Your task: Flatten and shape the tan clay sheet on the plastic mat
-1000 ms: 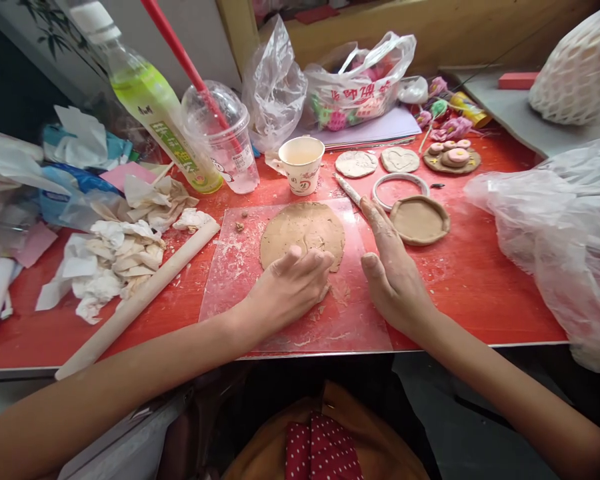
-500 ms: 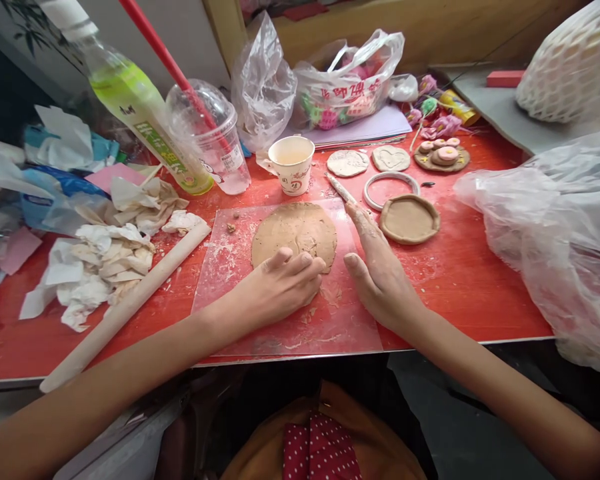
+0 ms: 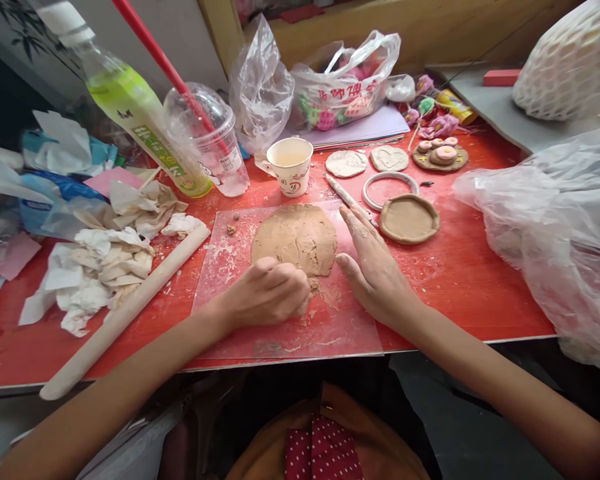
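A flat, rounded slab of tan clay [image 3: 293,233] lies on a clear plastic sheet [image 3: 340,333], its surface creased and its right side cut uneven. My left hand [image 3: 275,293] is curled shut at the slab's near edge. A bit of clay shows at its fingertips, though the fingers hide most of it. To the slab's right, my right hand [image 3: 375,273] is open, fingers stretched forward and thumb apart, holding nothing. Just beyond its fingertips lies a thin, clay-smeared stick [image 3: 344,192]. A shallow clay dish [image 3: 410,219] with a raised rim sits farther right.
A rolling pin [image 3: 130,307] lies slantwise at left, beside crumpled tissues [image 3: 105,267]. Behind the slab stand a paper cup [image 3: 291,167], a plastic cup [image 3: 225,147] and a green-labelled bottle [image 3: 145,120]. A ring [image 3: 391,176] touches the dish. A plastic bag [image 3: 570,233] covers the right side.
My left hand has drawn back from on top of the slab toward me and closed its fingers, baring more clay. My right hand has shifted slightly left.
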A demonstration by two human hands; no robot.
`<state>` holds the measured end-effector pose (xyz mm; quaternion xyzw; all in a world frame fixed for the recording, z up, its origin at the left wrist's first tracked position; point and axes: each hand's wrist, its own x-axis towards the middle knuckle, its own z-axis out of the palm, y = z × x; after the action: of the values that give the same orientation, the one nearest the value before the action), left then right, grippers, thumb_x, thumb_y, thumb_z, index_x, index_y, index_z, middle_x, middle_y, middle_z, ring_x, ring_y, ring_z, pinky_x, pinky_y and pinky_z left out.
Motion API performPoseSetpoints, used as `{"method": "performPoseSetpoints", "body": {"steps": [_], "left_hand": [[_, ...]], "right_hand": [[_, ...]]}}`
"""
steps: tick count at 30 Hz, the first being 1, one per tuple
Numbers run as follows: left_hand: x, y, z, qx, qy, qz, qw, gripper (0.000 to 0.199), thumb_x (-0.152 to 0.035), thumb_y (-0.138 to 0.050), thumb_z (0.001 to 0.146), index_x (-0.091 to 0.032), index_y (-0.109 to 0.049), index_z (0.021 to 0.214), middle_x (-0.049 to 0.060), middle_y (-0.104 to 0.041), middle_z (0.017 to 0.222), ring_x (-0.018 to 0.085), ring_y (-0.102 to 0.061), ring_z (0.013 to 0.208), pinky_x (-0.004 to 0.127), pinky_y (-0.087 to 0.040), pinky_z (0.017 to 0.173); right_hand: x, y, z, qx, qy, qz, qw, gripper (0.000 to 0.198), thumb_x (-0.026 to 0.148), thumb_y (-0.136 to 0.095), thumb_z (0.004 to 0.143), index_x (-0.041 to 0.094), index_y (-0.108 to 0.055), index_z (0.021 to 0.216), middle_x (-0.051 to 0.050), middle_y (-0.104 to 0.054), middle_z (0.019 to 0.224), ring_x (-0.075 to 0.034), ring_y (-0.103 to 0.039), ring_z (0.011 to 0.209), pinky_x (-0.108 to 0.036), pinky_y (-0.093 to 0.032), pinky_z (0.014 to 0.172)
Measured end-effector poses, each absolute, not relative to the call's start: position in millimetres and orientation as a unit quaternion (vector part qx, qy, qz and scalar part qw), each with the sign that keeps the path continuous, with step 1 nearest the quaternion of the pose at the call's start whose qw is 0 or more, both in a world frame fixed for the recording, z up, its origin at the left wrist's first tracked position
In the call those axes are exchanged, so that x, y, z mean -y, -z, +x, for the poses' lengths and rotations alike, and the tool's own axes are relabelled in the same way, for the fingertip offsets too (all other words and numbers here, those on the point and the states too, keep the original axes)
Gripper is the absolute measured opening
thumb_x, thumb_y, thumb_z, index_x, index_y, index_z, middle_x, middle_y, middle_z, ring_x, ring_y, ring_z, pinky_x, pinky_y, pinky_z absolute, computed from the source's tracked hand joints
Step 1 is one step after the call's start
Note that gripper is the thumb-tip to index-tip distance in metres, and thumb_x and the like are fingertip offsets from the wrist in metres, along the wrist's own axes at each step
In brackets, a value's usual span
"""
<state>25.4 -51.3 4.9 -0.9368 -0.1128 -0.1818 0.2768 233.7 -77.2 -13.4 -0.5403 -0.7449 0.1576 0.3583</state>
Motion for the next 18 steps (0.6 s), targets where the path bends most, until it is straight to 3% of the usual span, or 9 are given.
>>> {"method": "performPoseSetpoints", "body": {"steps": [5,8,13,18], "left_hand": [[50,-5,16,0.274,0.255,-0.894,0.248,0.008,-0.025,-0.046,0.087,-0.018,-0.049,0.082,0.004,-0.053,0.084,0.017,-0.045,0.081,0.033,-0.031,0.073],[46,-11,17,0.304,0.263,-0.901,0.165,0.017,-0.031,-0.041,0.092,-0.016,-0.049,0.091,0.004,-0.056,0.080,0.016,-0.048,0.076,0.030,-0.034,0.070],[43,-18,21,0.385,0.269,-0.883,0.000,0.022,-0.035,-0.043,0.091,-0.016,-0.050,0.082,0.000,-0.054,0.070,0.010,-0.048,0.062,0.023,-0.036,0.060],[26,-21,19,0.383,0.245,-0.886,-0.091,0.026,-0.015,-0.036,0.091,-0.013,-0.049,0.114,0.003,-0.059,0.084,0.011,-0.054,0.076,0.024,-0.041,0.070]], "right_hand": [[78,12,235,0.734,-0.178,-0.541,0.369,0.063,0.052,-0.028,0.091,0.020,-0.021,0.144,-0.010,-0.028,0.149,-0.022,-0.020,0.139,-0.048,-0.019,0.113],[81,8,235,0.725,-0.187,-0.540,0.385,0.058,0.052,-0.028,0.091,0.023,-0.026,0.142,-0.008,-0.034,0.146,-0.022,-0.027,0.137,-0.048,-0.023,0.112],[86,4,232,0.701,-0.230,-0.536,0.410,0.052,0.051,-0.029,0.091,0.024,-0.037,0.135,-0.009,-0.045,0.139,-0.023,-0.042,0.127,-0.049,-0.035,0.104],[80,-10,223,0.647,-0.323,-0.509,0.466,0.043,0.048,-0.032,0.092,0.025,-0.048,0.125,-0.005,-0.053,0.131,-0.020,-0.047,0.122,-0.044,-0.040,0.101]]}}
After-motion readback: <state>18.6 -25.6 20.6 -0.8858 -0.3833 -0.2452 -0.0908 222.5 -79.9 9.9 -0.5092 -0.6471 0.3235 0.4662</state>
